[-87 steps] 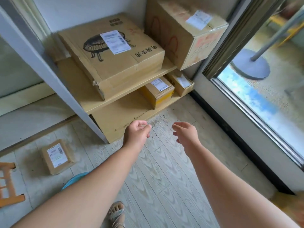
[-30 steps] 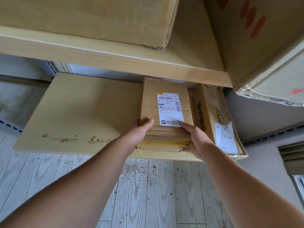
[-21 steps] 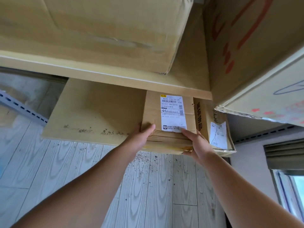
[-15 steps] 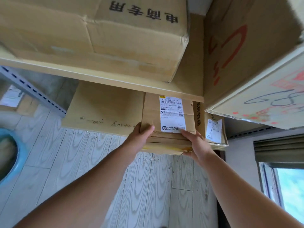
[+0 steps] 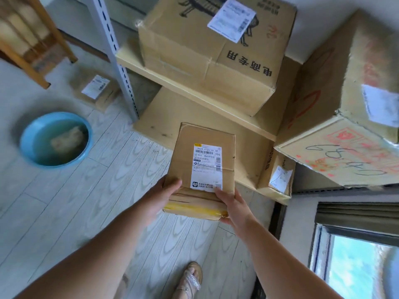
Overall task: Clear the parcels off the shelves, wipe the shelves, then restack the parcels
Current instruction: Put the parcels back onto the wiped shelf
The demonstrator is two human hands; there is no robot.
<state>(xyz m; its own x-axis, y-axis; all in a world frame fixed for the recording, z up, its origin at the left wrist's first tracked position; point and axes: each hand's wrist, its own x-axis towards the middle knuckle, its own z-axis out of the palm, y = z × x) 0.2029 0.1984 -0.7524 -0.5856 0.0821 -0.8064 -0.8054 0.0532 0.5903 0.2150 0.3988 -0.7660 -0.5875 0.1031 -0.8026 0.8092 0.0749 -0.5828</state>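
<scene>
Small parcel [image 5: 203,169] now off the bottom shelf [image 5: 159,117], carried above the floor; a second ago it sat on the board beside the narrow parcel [image 5: 277,175]. Left hand [image 5: 166,190] and right hand [image 5: 232,205] clasp its near corners, thumbs on top. Clearing stage, early: big box [image 5: 213,59] and marked box [image 5: 345,108] remain shelved. Basin [image 5: 28,134] with cloth [image 5: 67,140] waits for wiping
</scene>
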